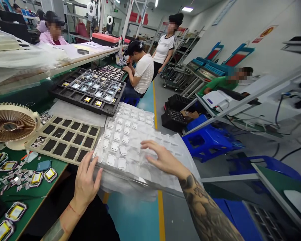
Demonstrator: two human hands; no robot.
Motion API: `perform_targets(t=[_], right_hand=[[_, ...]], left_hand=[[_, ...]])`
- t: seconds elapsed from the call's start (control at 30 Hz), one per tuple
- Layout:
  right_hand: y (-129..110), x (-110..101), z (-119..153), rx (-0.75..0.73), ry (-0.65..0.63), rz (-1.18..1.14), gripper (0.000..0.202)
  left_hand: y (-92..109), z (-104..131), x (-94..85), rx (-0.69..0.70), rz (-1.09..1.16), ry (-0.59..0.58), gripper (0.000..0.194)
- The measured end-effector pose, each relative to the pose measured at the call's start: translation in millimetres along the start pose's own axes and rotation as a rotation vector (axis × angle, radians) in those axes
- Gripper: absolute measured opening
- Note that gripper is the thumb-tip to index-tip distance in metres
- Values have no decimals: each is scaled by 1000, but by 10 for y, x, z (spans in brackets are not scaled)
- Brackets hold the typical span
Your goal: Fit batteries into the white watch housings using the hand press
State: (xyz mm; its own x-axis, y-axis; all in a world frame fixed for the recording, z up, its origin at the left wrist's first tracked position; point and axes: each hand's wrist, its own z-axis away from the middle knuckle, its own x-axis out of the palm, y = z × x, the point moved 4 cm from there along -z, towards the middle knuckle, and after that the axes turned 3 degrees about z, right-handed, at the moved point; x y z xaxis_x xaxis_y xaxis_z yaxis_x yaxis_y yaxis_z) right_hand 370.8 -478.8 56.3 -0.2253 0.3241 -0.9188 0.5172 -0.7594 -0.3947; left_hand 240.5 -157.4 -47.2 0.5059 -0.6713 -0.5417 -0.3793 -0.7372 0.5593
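Note:
A clear plastic blister tray (140,177) lies tilted in front of me. Several white rounded-square parts (114,146) sit in its pockets on the left side, and one sits askew. Pockets on its right side hold no white parts. My left hand (86,180) is at the tray's near left corner, with fingers stretched out and thumb apart; whether it presses on the edge I cannot tell. Over the tray's right half, my right hand (163,157) is held with spread fingers and nothing in it. A cream tray (74,140) with dark square compartments adjoins the blister tray on the left.
A fan (11,125) stands at left. Watch-like units with yellow centres (36,179) and small scraps lie on the green bench (43,201). A black tray (90,107) carries another clear tray. Co-workers (141,68) are behind; blue stools (208,137) stand at right.

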Motion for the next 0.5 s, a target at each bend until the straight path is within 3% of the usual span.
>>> perform_targets(t=[0.1,0.23,0.4,0.5], right_hand=[[379,-59,-565,125,185,127,28],[745,10,-1263,220,226,197,26],[816,95,-1738,208,153,214,16],[796,145,-1825,171,144,237,37]], left_hand=[[29,72,-154,3,10,50,59],[62,321,-434,-10,30,105,60],[69,747,-791,-78,32,145,47],[27,954,-991,-139,34,167,41]])
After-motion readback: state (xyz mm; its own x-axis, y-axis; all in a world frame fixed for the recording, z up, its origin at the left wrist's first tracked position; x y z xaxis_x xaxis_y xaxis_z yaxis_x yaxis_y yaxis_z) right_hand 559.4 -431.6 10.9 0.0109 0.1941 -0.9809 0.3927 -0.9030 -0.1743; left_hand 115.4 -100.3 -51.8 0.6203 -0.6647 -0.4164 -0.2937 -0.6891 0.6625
